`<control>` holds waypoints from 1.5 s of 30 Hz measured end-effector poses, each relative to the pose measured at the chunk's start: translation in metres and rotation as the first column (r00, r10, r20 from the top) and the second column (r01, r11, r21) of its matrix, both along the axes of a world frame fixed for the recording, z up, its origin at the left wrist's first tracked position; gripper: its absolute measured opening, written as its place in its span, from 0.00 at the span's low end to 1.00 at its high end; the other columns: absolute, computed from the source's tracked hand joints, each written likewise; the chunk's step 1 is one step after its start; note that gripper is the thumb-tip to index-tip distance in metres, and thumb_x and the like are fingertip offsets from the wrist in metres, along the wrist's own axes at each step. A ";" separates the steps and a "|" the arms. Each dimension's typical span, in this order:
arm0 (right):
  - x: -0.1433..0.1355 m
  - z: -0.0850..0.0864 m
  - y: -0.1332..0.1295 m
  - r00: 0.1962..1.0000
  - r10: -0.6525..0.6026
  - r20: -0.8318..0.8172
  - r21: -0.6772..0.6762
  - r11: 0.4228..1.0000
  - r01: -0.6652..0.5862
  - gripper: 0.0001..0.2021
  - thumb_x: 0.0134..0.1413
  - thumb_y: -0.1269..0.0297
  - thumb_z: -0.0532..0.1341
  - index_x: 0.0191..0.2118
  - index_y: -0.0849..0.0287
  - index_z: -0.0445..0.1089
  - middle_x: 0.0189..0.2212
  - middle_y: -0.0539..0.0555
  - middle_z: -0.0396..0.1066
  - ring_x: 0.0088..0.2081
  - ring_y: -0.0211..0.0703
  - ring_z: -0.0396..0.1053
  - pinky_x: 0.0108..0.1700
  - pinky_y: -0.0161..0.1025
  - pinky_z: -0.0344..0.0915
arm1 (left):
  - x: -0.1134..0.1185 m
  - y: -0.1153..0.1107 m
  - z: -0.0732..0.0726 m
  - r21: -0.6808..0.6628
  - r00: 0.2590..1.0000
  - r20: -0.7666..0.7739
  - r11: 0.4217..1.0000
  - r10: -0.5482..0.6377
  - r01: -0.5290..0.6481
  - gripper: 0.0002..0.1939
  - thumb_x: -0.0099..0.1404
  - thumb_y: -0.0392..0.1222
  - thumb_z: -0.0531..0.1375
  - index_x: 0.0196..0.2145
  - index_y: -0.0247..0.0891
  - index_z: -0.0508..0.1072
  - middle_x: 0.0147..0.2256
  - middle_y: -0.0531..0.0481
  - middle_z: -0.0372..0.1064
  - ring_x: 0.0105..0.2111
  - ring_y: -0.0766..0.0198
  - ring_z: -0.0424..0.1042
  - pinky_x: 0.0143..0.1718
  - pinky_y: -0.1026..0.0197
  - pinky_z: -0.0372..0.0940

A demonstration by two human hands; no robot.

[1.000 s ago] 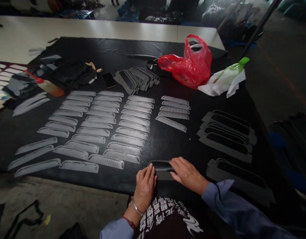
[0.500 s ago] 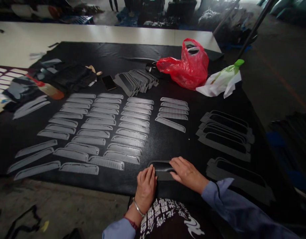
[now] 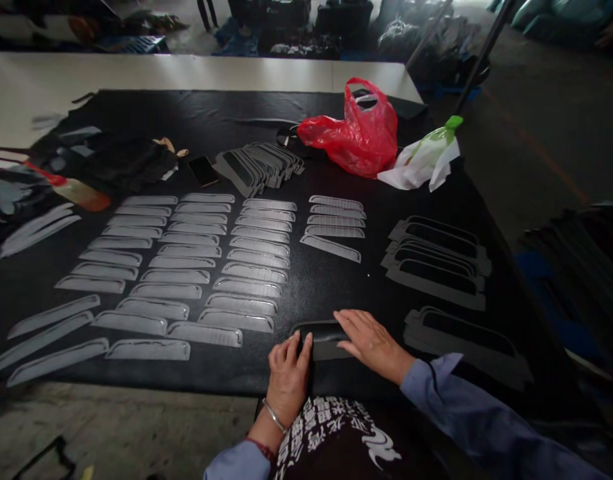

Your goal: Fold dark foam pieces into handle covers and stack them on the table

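A dark piece with a grey border (image 3: 331, 350) lies on the black-covered table in front of me. My left hand (image 3: 289, 370) rests its fingertips on the left end of this piece, with the fingers slightly apart. Over its right part lies my right hand (image 3: 374, 343), fingers stretched out and thumb spread away from them. The hands partly cover the piece. To the left, rows of grey curved strips (image 3: 256, 273) with shiny edges are laid out. Similar dark, grey-bordered pieces (image 3: 436, 290) overlap in a stack on the right.
A fanned stack of grey pieces (image 3: 259, 167) lies toward the back beside a phone (image 3: 203, 171). Farther right are a red plastic bag (image 3: 366, 140) and a white-and-green bag (image 3: 426, 157). A bottle with a red nozzle (image 3: 84, 193) lies at left.
The view has shifted, so the table's things appear farther left. My left finger and thumb have parted more, and my right hand's fingers have straightened over the piece.
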State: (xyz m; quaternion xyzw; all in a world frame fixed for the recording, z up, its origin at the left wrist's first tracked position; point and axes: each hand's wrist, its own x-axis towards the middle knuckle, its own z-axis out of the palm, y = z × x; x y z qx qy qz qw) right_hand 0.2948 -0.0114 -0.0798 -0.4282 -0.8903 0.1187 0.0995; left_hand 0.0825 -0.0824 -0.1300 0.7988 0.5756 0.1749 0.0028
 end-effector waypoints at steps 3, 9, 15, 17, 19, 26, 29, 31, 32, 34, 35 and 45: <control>0.019 -0.002 -0.011 0.981 -0.185 -0.063 0.012 0.982 0.186 0.20 0.58 0.64 0.57 0.55 0.60 0.58 0.47 0.60 0.67 0.49 0.49 0.64 0.49 0.46 0.64 | -0.001 -0.001 -0.001 -0.020 0.999 -0.035 1.000 -0.004 0.004 0.23 0.61 0.30 0.55 0.55 0.39 0.65 0.50 0.40 0.65 0.45 0.55 0.62 0.46 0.52 0.58; 0.044 -0.013 -0.031 0.858 -0.510 -0.058 -0.199 0.848 0.491 0.11 0.63 0.61 0.49 0.32 0.56 0.63 0.29 0.52 0.67 0.31 0.39 0.68 0.34 0.35 0.62 | -0.003 -0.002 -0.002 -0.035 0.998 -0.067 0.999 -0.010 0.008 0.23 0.62 0.31 0.54 0.55 0.39 0.65 0.49 0.40 0.64 0.45 0.55 0.62 0.46 0.52 0.59; 0.038 -0.023 -0.034 0.766 -0.642 0.021 -0.320 0.722 0.614 0.10 0.60 0.58 0.52 0.30 0.56 0.61 0.23 0.49 0.67 0.26 0.40 0.67 0.29 0.35 0.56 | -0.002 -0.001 0.000 -0.018 0.994 -0.110 1.000 -0.023 0.021 0.23 0.62 0.30 0.54 0.54 0.38 0.66 0.49 0.39 0.64 0.44 0.54 0.62 0.44 0.52 0.59; 0.035 -0.022 -0.033 0.767 -0.640 0.043 -0.342 0.712 0.613 0.08 0.59 0.59 0.54 0.32 0.56 0.61 0.25 0.50 0.69 0.28 0.40 0.69 0.29 0.34 0.56 | -0.001 -0.001 0.001 -0.016 0.994 -0.111 1.000 -0.012 0.010 0.22 0.61 0.29 0.55 0.54 0.38 0.66 0.49 0.39 0.64 0.44 0.54 0.62 0.44 0.52 0.59; 0.032 -0.020 -0.032 0.766 -0.640 0.066 -0.350 0.704 0.618 0.06 0.58 0.59 0.55 0.34 0.56 0.62 0.27 0.50 0.70 0.29 0.41 0.69 0.30 0.34 0.56 | 0.001 -0.001 0.003 -0.014 0.994 -0.110 1.000 0.004 -0.005 0.22 0.61 0.29 0.55 0.53 0.38 0.67 0.48 0.39 0.64 0.43 0.54 0.62 0.44 0.52 0.59; 0.025 -0.011 -0.022 0.681 -0.719 0.140 -0.417 0.581 0.699 0.05 0.58 0.62 0.54 0.31 0.55 0.63 0.27 0.50 0.71 0.31 0.40 0.70 0.29 0.34 0.55 | 0.003 0.000 0.004 -0.008 0.993 -0.120 1.000 0.014 -0.015 0.21 0.61 0.29 0.54 0.52 0.39 0.68 0.48 0.39 0.65 0.43 0.55 0.62 0.44 0.52 0.60; 0.022 -0.006 -0.018 0.668 -0.713 0.215 -0.416 0.552 0.723 0.06 0.59 0.63 0.53 0.32 0.56 0.63 0.28 0.51 0.72 0.31 0.41 0.70 0.30 0.34 0.54 | 0.003 0.000 0.003 -0.002 0.992 -0.125 1.000 0.021 -0.021 0.21 0.61 0.29 0.53 0.51 0.39 0.69 0.47 0.39 0.66 0.43 0.54 0.63 0.43 0.51 0.60; 0.020 -0.004 -0.017 0.669 -0.700 0.249 -0.402 0.554 0.729 0.06 0.59 0.63 0.52 0.33 0.56 0.63 0.29 0.51 0.72 0.31 0.41 0.70 0.29 0.35 0.53 | 0.002 0.000 0.003 -0.004 0.991 -0.130 1.000 0.008 -0.008 0.22 0.61 0.29 0.53 0.52 0.39 0.68 0.48 0.39 0.65 0.43 0.54 0.63 0.43 0.50 0.60; 0.020 -0.004 -0.017 0.669 -0.696 0.261 -0.392 0.557 0.732 0.07 0.60 0.63 0.52 0.33 0.56 0.63 0.29 0.51 0.73 0.31 0.41 0.70 0.29 0.35 0.52 | 0.002 0.000 0.003 -0.006 0.991 -0.133 1.000 0.002 -0.003 0.22 0.61 0.29 0.54 0.52 0.40 0.68 0.48 0.39 0.65 0.43 0.53 0.63 0.43 0.50 0.60; 0.018 -0.003 -0.017 0.672 -0.687 0.276 -0.369 0.570 0.734 0.07 0.61 0.62 0.52 0.34 0.56 0.63 0.29 0.51 0.73 0.30 0.41 0.70 0.29 0.35 0.52 | 0.003 0.000 0.004 -0.004 0.991 -0.132 1.000 -0.004 0.003 0.21 0.61 0.29 0.53 0.52 0.39 0.68 0.47 0.38 0.65 0.43 0.53 0.63 0.42 0.49 0.60; 0.018 -0.003 -0.018 0.675 -0.682 0.281 -0.359 0.577 0.733 0.07 0.61 0.62 0.51 0.34 0.56 0.63 0.29 0.51 0.73 0.30 0.41 0.70 0.28 0.36 0.51 | 0.003 0.001 0.005 -0.001 0.992 -0.129 1.000 -0.004 0.004 0.21 0.61 0.29 0.53 0.51 0.38 0.68 0.47 0.38 0.66 0.43 0.53 0.63 0.42 0.49 0.60; 0.018 -0.008 -0.017 0.686 -0.638 0.349 -0.323 0.605 0.727 0.08 0.62 0.61 0.50 0.35 0.57 0.63 0.28 0.51 0.73 0.30 0.41 0.71 0.28 0.36 0.51 | 0.006 0.014 0.004 0.072 0.982 -0.032 0.979 -0.186 0.188 0.20 0.60 0.25 0.49 0.50 0.28 0.66 0.47 0.38 0.67 0.48 0.52 0.61 0.48 0.52 0.58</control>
